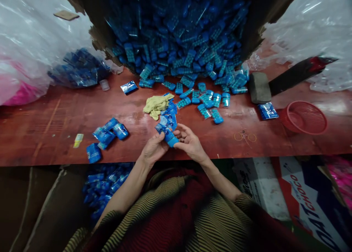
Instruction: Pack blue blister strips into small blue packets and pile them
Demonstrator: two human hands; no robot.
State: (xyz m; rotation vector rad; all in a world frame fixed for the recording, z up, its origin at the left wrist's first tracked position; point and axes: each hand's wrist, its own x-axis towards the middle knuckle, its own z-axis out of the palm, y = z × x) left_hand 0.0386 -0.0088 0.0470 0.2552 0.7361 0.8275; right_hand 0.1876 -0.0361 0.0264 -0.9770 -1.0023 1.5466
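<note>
Near the table's front edge, my left hand [155,148] and my right hand [191,145] are both closed on one small blue container [172,139]. Its left end shows a darker printed wrapper, and my fingers hide part of it. Just beyond my fingertips lie flat, blue printed sleeves [168,117], with a crumpled yellowish cloth [156,105] beside them. Loose blue containers with see-through fronts [205,98] are scattered ahead to the right. On the left sit several wrapped blue packs [104,136].
A torn-open carton [99,37] heaped with blue containers stands at the back. To the right are a stone-like block [260,88], a dark bar [297,76], a red basket [305,117] and rubber bands [244,136]. Plastic bags [27,36] flank the carton.
</note>
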